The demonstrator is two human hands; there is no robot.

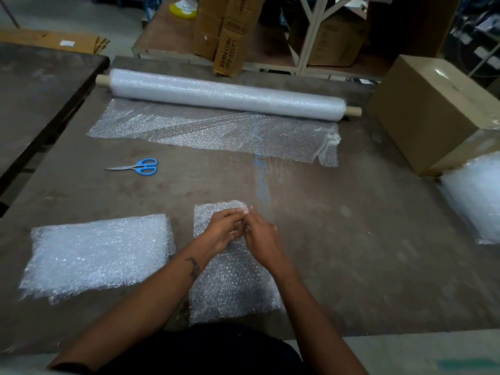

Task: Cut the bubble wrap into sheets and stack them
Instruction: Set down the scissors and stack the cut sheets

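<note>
Stack (97, 255) near the bench's (351, 239) front-left corner, scissors (140, 167) behind it. My left hand (224, 231) and right hand (259, 236) pinch the cut sheet's (230, 280) far corner at front centre; slippery film could slip free, landing crooked.

worn table (351, 239): bubble wrap roll (227, 94), scissors (139, 167), sheet stack (97, 255), box (433, 112)

You read "LASER RAY NEO MARK" printed sideways down tall cardboard box (228, 54) leaning at shelf behind table. Smaller print on box above it: too blurred for you to read.
</note>
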